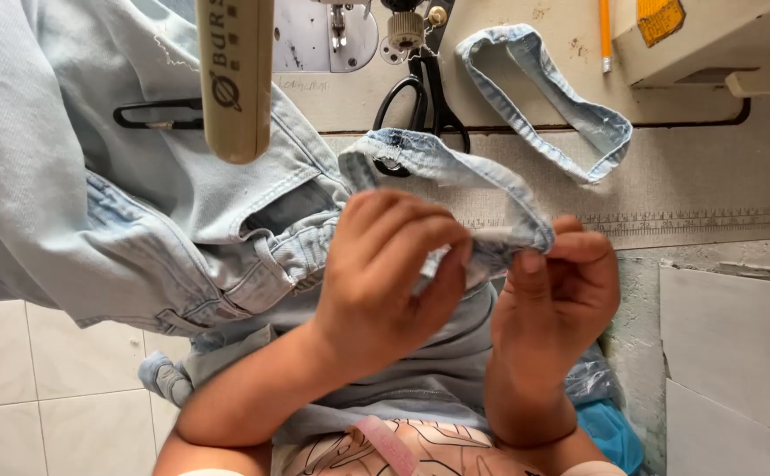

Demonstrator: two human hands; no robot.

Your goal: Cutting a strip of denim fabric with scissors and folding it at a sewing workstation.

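Observation:
Both of my hands pinch a narrow light-blue denim strip (pixel 455 172) that runs from the garment toward the right. My left hand (pixel 385 273) grips the strip near its middle, fingers curled over it. My right hand (pixel 557 291) holds the strip's folded end between thumb and fingertips. The strip joins a pair of light-blue jeans (pixel 94 203) spread over the left of the table and hanging down onto my lap.
A second denim loop (pixel 544 97) lies on the table behind my hands. Black scissors (pixel 420 101) rest next to the sewing machine's needle plate (pixel 328 35). A beige machine arm (pixel 235 75) hangs over the jeans. A pencil (pixel 605 35) lies at the back right. White floor tiles (pixel 15 379) show at lower left.

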